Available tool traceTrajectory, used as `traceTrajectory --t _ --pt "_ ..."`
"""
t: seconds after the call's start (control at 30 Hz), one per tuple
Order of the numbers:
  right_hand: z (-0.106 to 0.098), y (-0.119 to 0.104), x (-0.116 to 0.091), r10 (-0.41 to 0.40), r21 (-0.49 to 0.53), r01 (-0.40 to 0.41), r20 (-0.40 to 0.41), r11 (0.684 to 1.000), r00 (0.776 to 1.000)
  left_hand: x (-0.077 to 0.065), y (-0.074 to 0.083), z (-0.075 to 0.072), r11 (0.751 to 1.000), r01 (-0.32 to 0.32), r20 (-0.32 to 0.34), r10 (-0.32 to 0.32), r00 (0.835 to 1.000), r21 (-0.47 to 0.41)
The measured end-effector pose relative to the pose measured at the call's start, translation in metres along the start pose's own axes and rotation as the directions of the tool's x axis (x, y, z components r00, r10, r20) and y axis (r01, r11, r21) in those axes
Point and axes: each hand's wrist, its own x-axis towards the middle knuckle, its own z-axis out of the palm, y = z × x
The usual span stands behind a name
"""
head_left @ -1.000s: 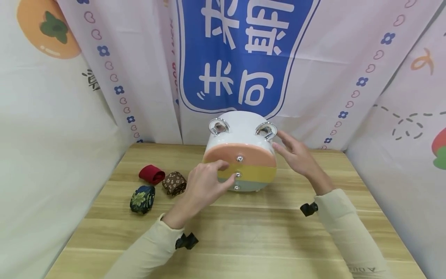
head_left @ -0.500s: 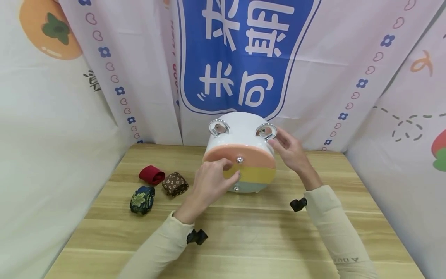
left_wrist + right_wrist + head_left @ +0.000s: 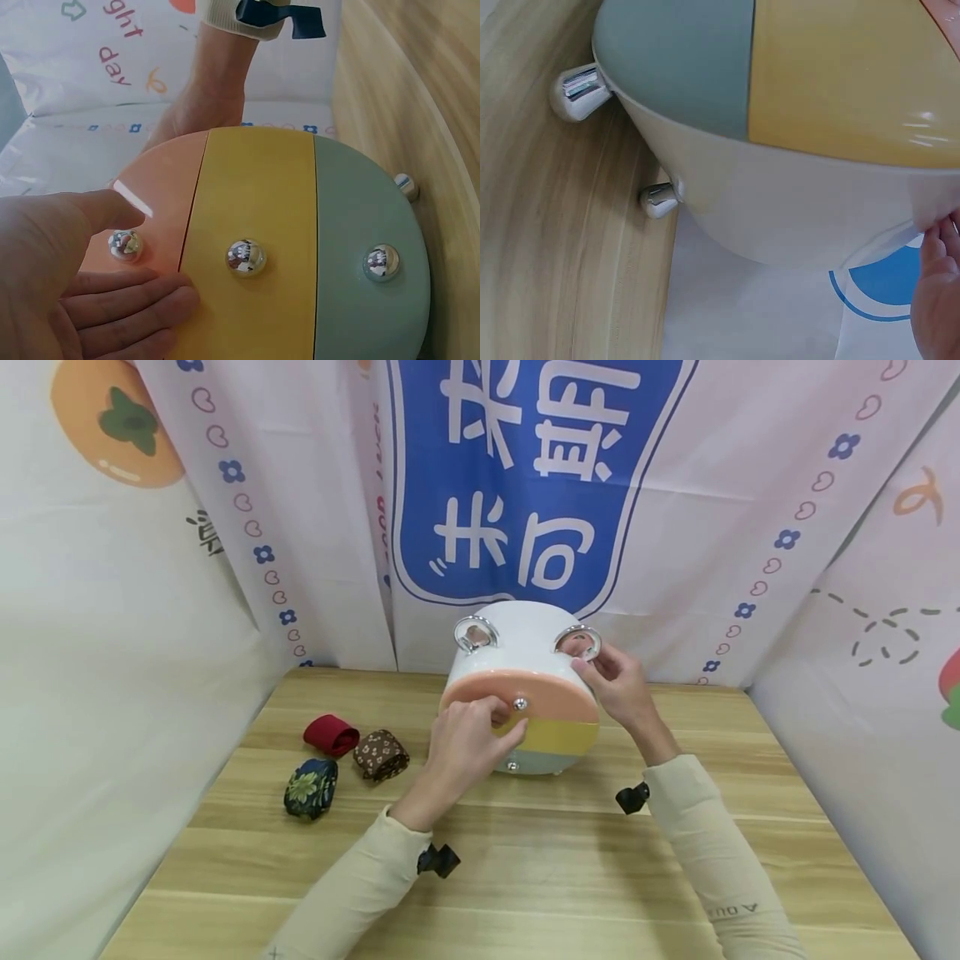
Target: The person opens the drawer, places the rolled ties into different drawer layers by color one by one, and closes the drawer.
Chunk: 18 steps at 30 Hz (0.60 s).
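A small drawer box [image 3: 517, 647] stands towards the back of the table. Its white rounded shell carries two mirror-like ring ears, and its front has orange, yellow and green drawers with silver knobs. My left hand [image 3: 468, 739] is at the orange drawer [image 3: 161, 199]. In the left wrist view the thumb and straight fingers lie apart on either side of the orange drawer's knob [image 3: 125, 245]. My right hand [image 3: 622, 689] touches the shell beside the right ring ear [image 3: 578, 644], thumb in front and fingers partly hidden behind; its fingertips rest on the side in the right wrist view.
On the left of the wooden table [image 3: 540, 868] lie a red rolled tie [image 3: 330, 735], a brown floral rolled tie [image 3: 381, 755] and a dark green floral rolled tie [image 3: 311, 788]. Printed white cloth walls [image 3: 315, 527] enclose the back and sides.
My right hand has moved left from beside the right ear to touch the box. My left hand has shifted slightly right and up, to the orange drawer's knob. The drawers look unchanged.
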Motion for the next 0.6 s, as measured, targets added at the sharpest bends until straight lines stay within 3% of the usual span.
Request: traceTrajectory --t 0.27,0.6 --pt "0.008 0.009 0.0 -0.152 0.123 0.158 -0.059 0.98 0.987 0.006 -0.002 0.007 1.0 0.009 -0.066 -0.009 0.998 0.001" --pt "0.012 0.016 -0.004 -0.099 0.174 0.118 -0.112 0.978 0.989 0.01 0.0 0.016 1.0 -0.014 -0.123 0.016 0.992 0.014"
